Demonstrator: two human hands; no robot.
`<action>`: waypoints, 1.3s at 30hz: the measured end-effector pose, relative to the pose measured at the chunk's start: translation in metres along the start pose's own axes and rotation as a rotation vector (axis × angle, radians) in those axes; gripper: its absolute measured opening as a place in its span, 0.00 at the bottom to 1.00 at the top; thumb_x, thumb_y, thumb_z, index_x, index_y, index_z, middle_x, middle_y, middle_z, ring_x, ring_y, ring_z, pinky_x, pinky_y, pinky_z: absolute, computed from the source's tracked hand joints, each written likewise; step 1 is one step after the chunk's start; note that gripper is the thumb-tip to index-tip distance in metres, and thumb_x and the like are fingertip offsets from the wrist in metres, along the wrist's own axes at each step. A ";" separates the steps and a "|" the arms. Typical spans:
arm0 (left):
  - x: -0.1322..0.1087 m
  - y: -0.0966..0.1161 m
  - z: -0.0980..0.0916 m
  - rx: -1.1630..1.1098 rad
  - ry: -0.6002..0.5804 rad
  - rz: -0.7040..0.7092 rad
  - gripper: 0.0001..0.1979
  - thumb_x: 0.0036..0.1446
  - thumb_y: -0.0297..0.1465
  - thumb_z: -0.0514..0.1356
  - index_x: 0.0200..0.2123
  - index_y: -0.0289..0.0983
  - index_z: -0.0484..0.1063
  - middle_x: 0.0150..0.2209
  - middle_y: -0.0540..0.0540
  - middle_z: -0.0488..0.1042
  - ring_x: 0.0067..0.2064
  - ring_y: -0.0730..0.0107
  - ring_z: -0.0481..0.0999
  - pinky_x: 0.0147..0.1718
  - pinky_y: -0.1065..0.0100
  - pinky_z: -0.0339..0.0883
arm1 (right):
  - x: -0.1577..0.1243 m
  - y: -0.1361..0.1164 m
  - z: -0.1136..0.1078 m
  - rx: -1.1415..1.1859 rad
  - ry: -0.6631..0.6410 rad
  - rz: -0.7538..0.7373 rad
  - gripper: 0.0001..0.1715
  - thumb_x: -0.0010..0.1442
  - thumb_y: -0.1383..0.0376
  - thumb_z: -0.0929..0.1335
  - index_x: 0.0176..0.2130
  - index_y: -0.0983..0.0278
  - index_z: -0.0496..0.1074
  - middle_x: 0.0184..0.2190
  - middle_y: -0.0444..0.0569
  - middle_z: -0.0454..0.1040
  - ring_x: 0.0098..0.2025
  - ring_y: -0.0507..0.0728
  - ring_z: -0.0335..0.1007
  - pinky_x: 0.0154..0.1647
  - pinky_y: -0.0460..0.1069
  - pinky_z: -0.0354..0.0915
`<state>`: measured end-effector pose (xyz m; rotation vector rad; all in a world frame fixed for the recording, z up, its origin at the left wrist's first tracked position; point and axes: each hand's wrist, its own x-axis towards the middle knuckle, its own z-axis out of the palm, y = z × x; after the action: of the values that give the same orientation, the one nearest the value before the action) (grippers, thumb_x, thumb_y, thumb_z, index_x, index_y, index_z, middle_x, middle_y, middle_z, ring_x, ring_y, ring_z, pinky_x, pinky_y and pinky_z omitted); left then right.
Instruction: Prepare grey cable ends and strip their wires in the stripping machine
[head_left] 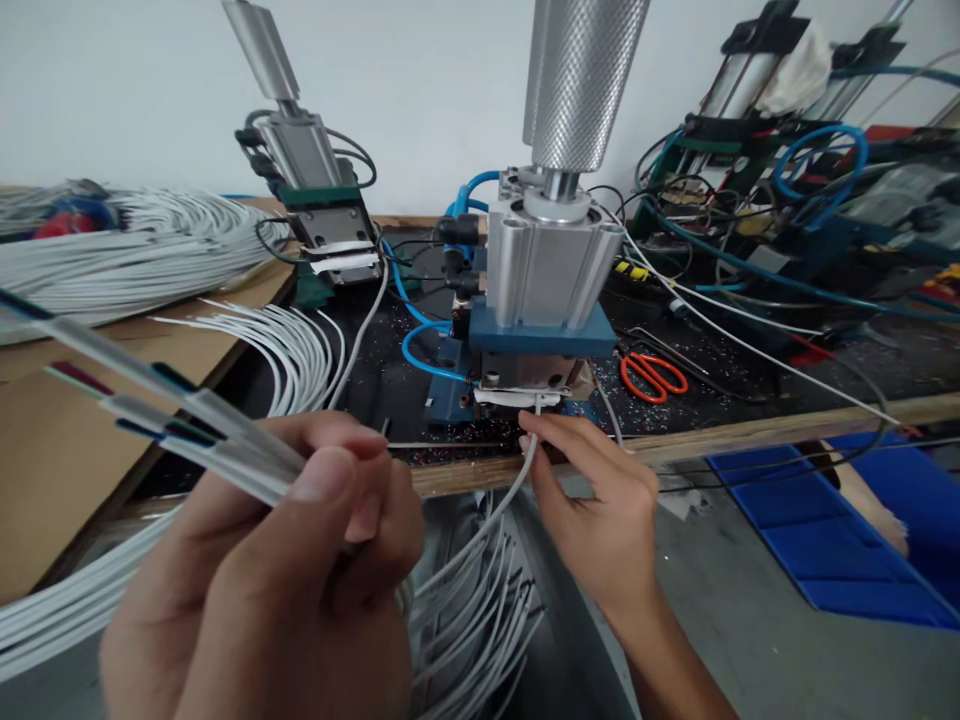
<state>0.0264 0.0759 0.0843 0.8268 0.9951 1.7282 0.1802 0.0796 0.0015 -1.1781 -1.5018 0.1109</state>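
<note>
Close to the camera, my left hand (300,560) is closed around several white cables (232,430). Their ends point up and left, with dark, red and green inner wires showing past the white sheaths. My right hand (592,490) pinches a single white cable (517,485) between thumb and fingers, just in front of the pneumatic wire-stripping machine (555,270). That cable's tip reaches up to the machine's jaws, beside a white strip (517,398); whether it sits inside them is hidden. Below, the cable curves down and left behind my left hand.
Orange-handled scissors (652,378) lie right of the machine. A second similar machine (311,180) stands behind left, beside bundled white cables (292,350). A cable coil (172,240) rests on cardboard at left. More cables (480,630) hang below the bench edge (750,432). A blue bin (810,550) is lower right.
</note>
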 end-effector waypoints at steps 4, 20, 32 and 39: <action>0.002 0.004 0.002 -0.016 -0.016 0.015 0.08 0.51 0.22 0.63 0.24 0.38 0.79 0.20 0.55 0.62 0.15 0.81 0.56 0.09 0.73 0.45 | 0.003 -0.002 0.000 -0.002 0.007 0.031 0.13 0.66 0.74 0.68 0.48 0.64 0.80 0.42 0.49 0.84 0.44 0.53 0.81 0.49 0.50 0.76; 0.009 0.009 0.010 0.045 0.089 -0.070 0.06 0.49 0.35 0.72 0.30 0.44 0.78 0.16 0.55 0.62 0.17 0.73 0.60 0.11 0.73 0.49 | 0.004 -0.006 0.003 0.042 0.030 0.089 0.12 0.65 0.73 0.69 0.46 0.65 0.81 0.40 0.48 0.83 0.41 0.50 0.79 0.45 0.46 0.74; 0.003 0.001 -0.016 0.009 -0.087 0.041 0.05 0.46 0.25 0.68 0.24 0.41 0.81 0.22 0.53 0.72 0.13 0.81 0.53 0.05 0.74 0.53 | 0.005 -0.005 0.003 0.033 0.025 0.083 0.13 0.65 0.73 0.68 0.46 0.65 0.81 0.40 0.48 0.83 0.40 0.51 0.80 0.43 0.46 0.75; 0.005 -0.002 -0.017 -0.008 -0.064 0.016 0.07 0.46 0.23 0.67 0.23 0.40 0.81 0.20 0.54 0.70 0.12 0.82 0.53 0.05 0.75 0.52 | 0.002 -0.004 0.003 0.012 0.024 0.070 0.13 0.65 0.74 0.68 0.46 0.65 0.80 0.40 0.48 0.83 0.40 0.51 0.79 0.44 0.46 0.74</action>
<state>0.0113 0.0765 0.0755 0.8815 0.9400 1.7072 0.1758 0.0801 0.0049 -1.2186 -1.4373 0.1523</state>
